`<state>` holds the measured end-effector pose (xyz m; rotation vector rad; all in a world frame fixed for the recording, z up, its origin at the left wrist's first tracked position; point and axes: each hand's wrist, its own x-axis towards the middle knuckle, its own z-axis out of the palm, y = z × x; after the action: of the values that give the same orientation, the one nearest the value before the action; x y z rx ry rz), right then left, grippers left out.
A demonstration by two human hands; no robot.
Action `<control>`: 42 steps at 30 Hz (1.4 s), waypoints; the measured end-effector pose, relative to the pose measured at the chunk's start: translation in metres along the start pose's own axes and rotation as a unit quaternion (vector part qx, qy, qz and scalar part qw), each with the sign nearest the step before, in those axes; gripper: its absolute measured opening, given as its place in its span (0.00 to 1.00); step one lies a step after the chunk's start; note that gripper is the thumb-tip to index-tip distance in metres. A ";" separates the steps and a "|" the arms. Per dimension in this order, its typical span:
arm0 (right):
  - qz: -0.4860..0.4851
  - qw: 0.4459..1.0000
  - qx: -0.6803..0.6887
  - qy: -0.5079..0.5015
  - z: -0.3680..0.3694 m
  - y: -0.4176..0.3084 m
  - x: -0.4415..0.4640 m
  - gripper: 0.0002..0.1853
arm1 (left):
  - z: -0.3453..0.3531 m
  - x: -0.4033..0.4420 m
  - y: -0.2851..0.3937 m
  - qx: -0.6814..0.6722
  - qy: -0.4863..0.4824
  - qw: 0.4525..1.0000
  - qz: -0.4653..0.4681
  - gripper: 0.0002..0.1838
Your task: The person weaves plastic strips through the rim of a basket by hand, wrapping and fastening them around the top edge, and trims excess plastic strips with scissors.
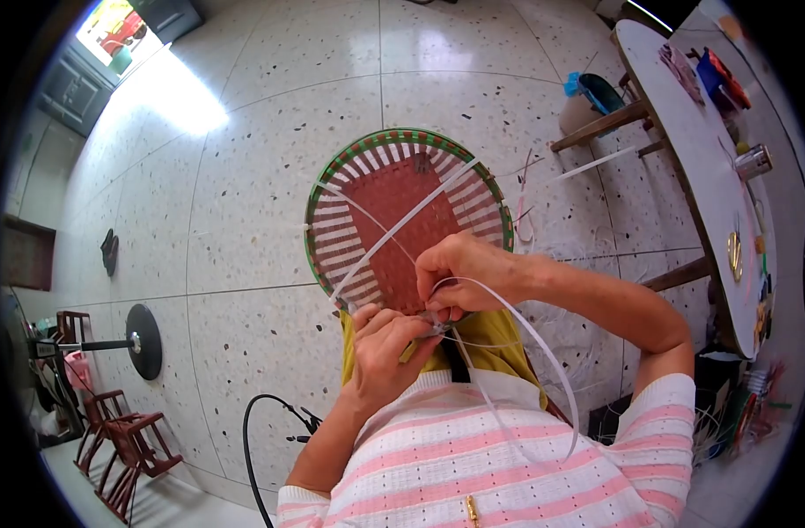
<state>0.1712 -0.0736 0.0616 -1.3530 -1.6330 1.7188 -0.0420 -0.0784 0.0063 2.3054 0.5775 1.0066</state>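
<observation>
A round basket (402, 220) with a red woven base, white side strips and a green rim rests against my lap. One long white strip (402, 225) crosses over its opening. At the rim nearest my body, my left hand (386, 345) is closed, its fingertips pressed on the edge. Just right of it my right hand (459, 271) pinches a thin white strip (543, 339), which loops out to the right and down over my striped shirt. The fingertips of both hands nearly meet, and the exact spot they work at is partly hidden.
A white table (675, 132) with wooden legs stands at the right, with a metal can (753, 162) on it. A bucket (587, 110) is by its far end. Loose strips lie on the floor to the right. Small wooden chairs (134, 440) and a round black base (144, 342) are at the left.
</observation>
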 end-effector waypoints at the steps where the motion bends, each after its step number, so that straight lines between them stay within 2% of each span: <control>1: 0.000 1.000 0.000 0.000 0.000 0.001 0.000 0.02 | 0.000 -0.001 0.000 0.000 0.000 1.000 0.000 0.14; 9: -0.046 0.996 -0.064 -0.029 -0.002 0.001 0.005 0.04 | 0.001 -0.002 0.001 0.005 0.005 1.000 0.013 0.15; 19: -0.073 0.996 -0.021 -0.047 -0.013 0.010 0.016 0.04 | -0.002 0.008 -0.012 -0.031 -0.005 0.999 -0.013 0.16; 24: 0.006 0.996 0.000 -0.085 -0.028 0.008 0.025 0.04 | 0.001 0.018 -0.020 -0.035 0.012 0.999 -0.016 0.15; 31: 0.004 0.999 0.017 -0.041 -0.035 0.013 0.029 0.08 | -0.003 0.028 -0.031 -0.043 0.002 0.999 -0.003 0.14; 33: 0.037 0.997 0.019 -0.070 -0.036 0.015 0.031 0.10 | -0.004 0.030 -0.032 -0.051 -0.007 0.999 0.007 0.13; 36: 0.021 0.994 -0.004 -0.108 -0.040 0.018 0.034 0.11 | -0.005 0.028 -0.037 -0.057 -0.028 0.998 0.013 0.15; 40: -0.005 0.995 -0.045 -0.086 -0.044 0.012 0.031 0.13 | -0.003 0.031 -0.039 -0.054 -0.016 0.998 0.020 0.14; 42: -0.070 0.987 -0.145 0.009 -0.052 0.002 0.017 0.15 | -0.003 0.038 -0.037 -0.049 -0.003 0.999 0.006 0.12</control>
<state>0.2082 -0.0329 0.0619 -1.3383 -1.9762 1.4260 -0.0264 -0.0281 0.0045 2.2281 0.5024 1.0113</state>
